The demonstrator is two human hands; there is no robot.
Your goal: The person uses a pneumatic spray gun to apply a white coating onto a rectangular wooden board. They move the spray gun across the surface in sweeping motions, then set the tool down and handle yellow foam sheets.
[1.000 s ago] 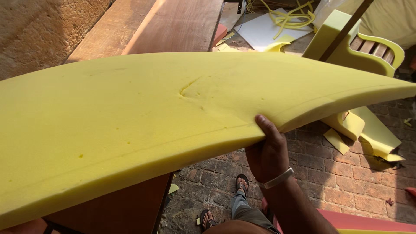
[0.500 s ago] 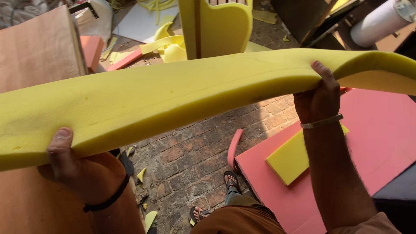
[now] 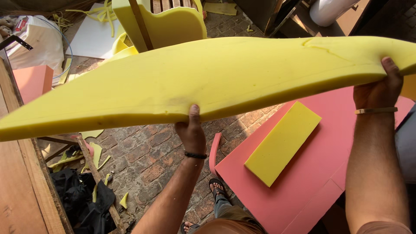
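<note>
A large, thick yellow foam sheet (image 3: 225, 78) spans the whole view, held up in the air and sagging toward its left end. My left hand (image 3: 191, 132) grips its near edge around the middle, thumb on top, a black band on the wrist. My right hand (image 3: 380, 89) grips the same edge near the right end, a metal bangle on that wrist. Both arms reach up from below.
Below lies a pink foam sheet (image 3: 329, 173) with a small yellow foam block (image 3: 284, 143) on it. A brick floor (image 3: 147, 151) holds foam scraps. A wooden board (image 3: 21, 190) stands at left. A foam-covered chair (image 3: 164, 21) sits behind. My sandalled feet (image 3: 216, 188) show below.
The view has swung right. My left hand has shifted from the sheet's left end to its middle. The right hand still grips near the right end.
</note>
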